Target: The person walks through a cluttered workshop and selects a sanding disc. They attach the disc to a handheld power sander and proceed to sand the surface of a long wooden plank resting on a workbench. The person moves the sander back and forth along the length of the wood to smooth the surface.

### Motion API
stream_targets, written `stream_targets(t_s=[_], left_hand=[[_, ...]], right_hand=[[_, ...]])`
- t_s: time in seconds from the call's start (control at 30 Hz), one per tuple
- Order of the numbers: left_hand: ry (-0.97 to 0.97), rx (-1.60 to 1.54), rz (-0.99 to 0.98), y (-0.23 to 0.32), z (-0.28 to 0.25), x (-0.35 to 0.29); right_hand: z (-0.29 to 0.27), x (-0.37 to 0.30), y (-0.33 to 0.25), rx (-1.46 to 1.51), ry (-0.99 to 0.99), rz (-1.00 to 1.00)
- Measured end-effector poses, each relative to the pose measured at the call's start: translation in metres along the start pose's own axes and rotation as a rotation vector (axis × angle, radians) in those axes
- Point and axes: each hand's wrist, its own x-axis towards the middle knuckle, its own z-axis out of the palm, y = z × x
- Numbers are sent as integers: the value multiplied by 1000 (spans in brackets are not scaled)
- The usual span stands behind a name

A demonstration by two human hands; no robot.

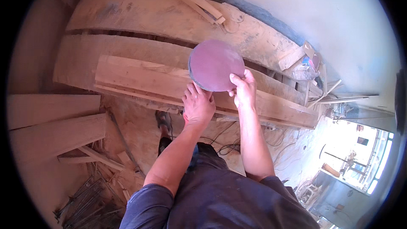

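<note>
A round reddish-brown sanding disc [217,64] is held up in front of me, its flat face toward me. Along its left and lower edge shows a dark rim, as of a backing beneath; what lies behind it is hidden. My right hand [245,90] pinches the lower right edge, thumb on the face. Against the lower left edge, my left hand [198,105] is closed with its fingers curled, partly hidden behind the disc. Something red shows beside my left wrist. Beyond the disc, a long wooden beam [144,76] lies on wide planks.
Wide dusty slabs [140,10] lie farther off, with short wood pieces [199,5] on top. Boards [53,129] stand at left above scattered metal rods [82,205]. Cables [229,147] trail on the floor. A plastic bag [305,71] and offcuts sit at right, near a bright opening.
</note>
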Motion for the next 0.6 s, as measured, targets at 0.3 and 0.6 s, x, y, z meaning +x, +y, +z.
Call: stream_targets(t_s=[0.3, 0.6], left_hand=[[13, 1, -8, -2, -4, -1], [-81, -82, -1, -4, -8, 0]], right_hand=[[22, -28, -50, -52, 41, -356], [11, -24, -29, 125, 67, -199]])
